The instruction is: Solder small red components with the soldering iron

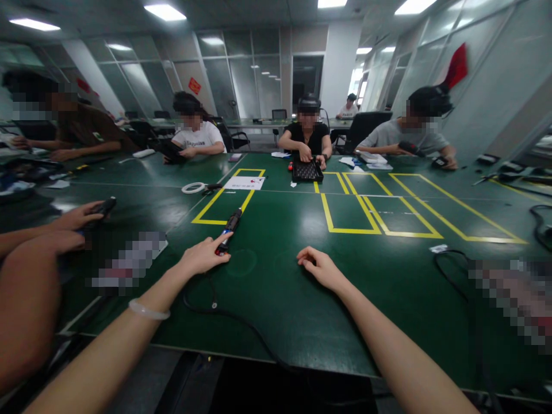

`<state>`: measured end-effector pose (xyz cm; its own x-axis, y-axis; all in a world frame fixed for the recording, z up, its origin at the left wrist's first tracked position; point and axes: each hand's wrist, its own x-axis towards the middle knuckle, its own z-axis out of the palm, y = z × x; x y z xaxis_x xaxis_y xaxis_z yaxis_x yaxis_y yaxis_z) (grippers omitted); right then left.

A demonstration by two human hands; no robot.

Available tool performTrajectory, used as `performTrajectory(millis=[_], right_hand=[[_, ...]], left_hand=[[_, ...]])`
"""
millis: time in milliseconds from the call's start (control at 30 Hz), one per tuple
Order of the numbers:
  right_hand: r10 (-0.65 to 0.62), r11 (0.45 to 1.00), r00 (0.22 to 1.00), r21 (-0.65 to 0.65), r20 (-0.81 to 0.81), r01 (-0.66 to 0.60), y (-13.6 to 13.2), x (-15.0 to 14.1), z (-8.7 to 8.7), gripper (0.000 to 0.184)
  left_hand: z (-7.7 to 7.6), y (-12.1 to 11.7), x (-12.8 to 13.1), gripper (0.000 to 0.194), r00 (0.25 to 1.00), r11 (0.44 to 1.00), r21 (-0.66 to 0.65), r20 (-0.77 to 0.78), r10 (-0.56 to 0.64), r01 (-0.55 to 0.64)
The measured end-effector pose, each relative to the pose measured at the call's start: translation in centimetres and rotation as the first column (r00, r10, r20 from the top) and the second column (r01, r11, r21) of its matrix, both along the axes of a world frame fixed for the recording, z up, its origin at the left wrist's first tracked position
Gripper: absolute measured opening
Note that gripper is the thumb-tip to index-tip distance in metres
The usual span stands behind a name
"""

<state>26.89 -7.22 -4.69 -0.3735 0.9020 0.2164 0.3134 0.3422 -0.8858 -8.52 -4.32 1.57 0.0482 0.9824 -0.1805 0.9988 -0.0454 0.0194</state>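
My left hand (pixel 203 256) rests over a slim dark tool (pixel 233 221) on the green table, its fingers and thumb closed about the near end. This tool has a black far part, a silver-blue middle and a red near end; its exact kind is unclear. To the right, my right hand (pixel 321 267) lies on the table with loosely bent fingers, a gap between thumb and forefinger, and nothing in it. A black cable (pixel 241 316) with a small ring terminal (pixel 214 305) beside it runs below my left hand towards the table's near edge.
Yellow tape rectangles (pixel 353 231) mark the green table (pixel 276 345). A printed sheet (pixel 244 183) and white cable coil (pixel 194 188) lie farther off. Opposite, a person handles a black tray (pixel 307 171). At left, another person's hand (pixel 80 217) holds a dark tool. Cables lie at right.
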Motion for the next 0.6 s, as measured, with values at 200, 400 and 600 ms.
performTrajectory(millis=[200, 400, 600], right_hand=[[-0.003, 1.0, 1.0, -0.001, -0.003, 0.003, -0.2, 0.0, 0.3, 0.017], [0.007, 1.0, 1.0, 0.001, 0.003, -0.007, 0.0, 0.2, 0.2, 0.016], [0.006, 1.0, 1.0, 0.014, 0.011, -0.006, 0.1, 0.3, 0.0, 0.015]], left_hand=[[0.1, 1.7, -5.5, 0.076, 0.998, 0.996, 0.075, -0.035, 0.059, -0.057], [-0.4, -0.4, -4.1, 0.062, 0.982, 0.95, 0.31, -0.164, 0.091, -0.036], [-0.6, -2.2, -2.6, 0.052, 0.972, 0.931, 0.351, -0.166, 0.166, -0.1]])
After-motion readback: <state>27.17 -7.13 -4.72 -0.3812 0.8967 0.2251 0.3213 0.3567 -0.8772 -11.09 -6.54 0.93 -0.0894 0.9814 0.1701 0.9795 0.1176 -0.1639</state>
